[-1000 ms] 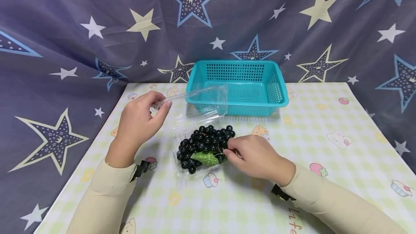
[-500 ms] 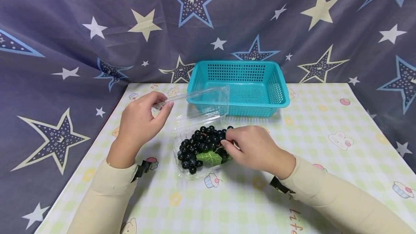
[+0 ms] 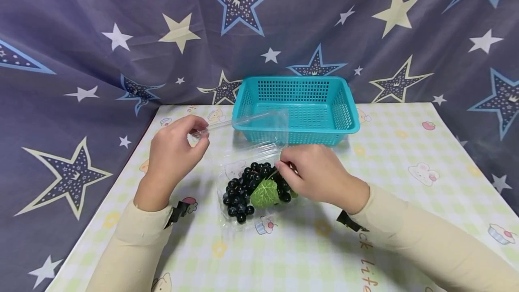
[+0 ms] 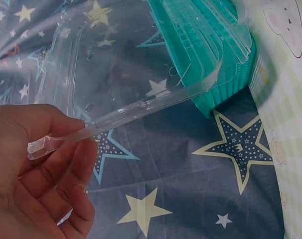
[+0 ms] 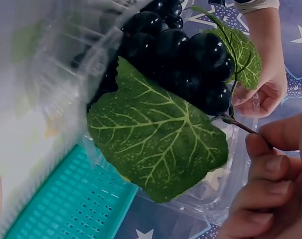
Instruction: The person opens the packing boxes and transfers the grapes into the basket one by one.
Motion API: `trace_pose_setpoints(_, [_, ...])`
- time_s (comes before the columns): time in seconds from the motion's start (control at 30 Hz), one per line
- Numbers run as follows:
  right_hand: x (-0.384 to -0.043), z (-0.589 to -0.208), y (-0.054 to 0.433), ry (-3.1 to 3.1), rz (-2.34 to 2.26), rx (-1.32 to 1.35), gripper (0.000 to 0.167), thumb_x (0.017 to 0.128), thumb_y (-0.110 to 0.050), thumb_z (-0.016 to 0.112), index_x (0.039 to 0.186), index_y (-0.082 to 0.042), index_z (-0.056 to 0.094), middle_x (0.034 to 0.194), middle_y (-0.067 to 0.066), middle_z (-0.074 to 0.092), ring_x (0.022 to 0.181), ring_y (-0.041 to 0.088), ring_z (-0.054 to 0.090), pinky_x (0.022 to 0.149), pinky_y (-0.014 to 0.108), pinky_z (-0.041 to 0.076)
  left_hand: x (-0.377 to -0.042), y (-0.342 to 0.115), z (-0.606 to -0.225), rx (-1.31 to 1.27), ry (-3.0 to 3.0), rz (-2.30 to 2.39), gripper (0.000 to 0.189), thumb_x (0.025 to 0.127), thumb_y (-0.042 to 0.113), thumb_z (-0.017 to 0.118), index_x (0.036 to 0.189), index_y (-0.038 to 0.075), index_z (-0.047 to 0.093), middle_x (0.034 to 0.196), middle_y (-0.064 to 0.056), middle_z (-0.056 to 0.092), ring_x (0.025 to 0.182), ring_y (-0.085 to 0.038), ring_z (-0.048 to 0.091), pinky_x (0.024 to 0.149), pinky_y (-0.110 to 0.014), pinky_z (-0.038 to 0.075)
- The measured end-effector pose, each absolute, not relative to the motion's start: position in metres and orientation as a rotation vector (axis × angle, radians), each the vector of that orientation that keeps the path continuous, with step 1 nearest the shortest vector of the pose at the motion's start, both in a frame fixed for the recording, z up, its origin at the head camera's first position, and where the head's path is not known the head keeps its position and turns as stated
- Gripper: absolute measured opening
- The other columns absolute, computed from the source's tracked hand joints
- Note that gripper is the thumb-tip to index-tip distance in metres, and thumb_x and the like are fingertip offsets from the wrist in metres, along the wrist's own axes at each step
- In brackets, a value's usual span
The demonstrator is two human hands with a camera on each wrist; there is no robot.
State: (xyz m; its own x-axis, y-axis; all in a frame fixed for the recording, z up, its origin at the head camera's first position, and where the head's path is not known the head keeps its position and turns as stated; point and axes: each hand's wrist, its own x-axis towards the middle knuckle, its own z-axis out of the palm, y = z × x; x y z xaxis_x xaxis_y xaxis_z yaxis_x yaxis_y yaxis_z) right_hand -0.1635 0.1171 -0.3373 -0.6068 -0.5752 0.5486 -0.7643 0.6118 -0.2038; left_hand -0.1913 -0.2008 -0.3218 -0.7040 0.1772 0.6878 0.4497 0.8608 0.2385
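A bunch of black grapes (image 3: 239, 193) with green leaves (image 5: 158, 129) hangs over a clear plastic clamshell box (image 3: 227, 224), partly inside its base. Between thumb and forefinger, my right hand (image 3: 318, 172) pinches the thin brown stem (image 5: 243, 125); several grapes are behind that hand in the head view. My left hand (image 3: 174, 154) pinches the edge of the raised transparent lid (image 4: 151, 104), holding it tilted up at the back left of the grapes. In the left wrist view the thumb and fingers grip the lid's rim.
Behind the lid stands a turquoise plastic basket (image 3: 320, 138) with perforated walls, which the lid overlaps in the head view. A checked cloth (image 3: 405, 238) covers the table, and a star-patterned curtain (image 3: 259, 12) hangs at its back and sides.
My right hand has moved up and away from me with the stem, and the grapes' right side and leaf have lifted with it. The left hand stays at the lid.
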Motion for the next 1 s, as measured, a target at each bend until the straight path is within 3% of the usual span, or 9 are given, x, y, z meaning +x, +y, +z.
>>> trace_pose_setpoints(0.17, [-0.163,-0.325,0.116,-2.424,0.559,1.060,0.037,0.101,-0.028,0.060,0.066,-0.026,0.046,0.057,-0.012,0.038,0.049,0.006,0.036,0.046,0.027,0.030,-0.191,-0.201,-0.321,-0.454,-2.342,-0.498,0.011,0.086,0.010,0.066,0.096,0.013,0.072,0.084,-0.003,0.073,0.074,-0.019,0.067,0.064,-0.039,0.046])
trace_pose_setpoints(1.0, [-0.160,-0.275,0.126,-2.368,0.512,1.035,0.037,0.101,-0.028,0.062,0.067,-0.024,0.050,0.057,-0.010,0.041,0.049,0.007,0.037,0.046,0.029,0.030,-0.191,-0.200,-0.321,-0.472,-2.377,-0.501,0.011,0.087,0.008,0.067,0.097,0.013,0.069,0.086,-0.004,0.071,0.078,-0.020,0.067,0.065,-0.040,0.047])
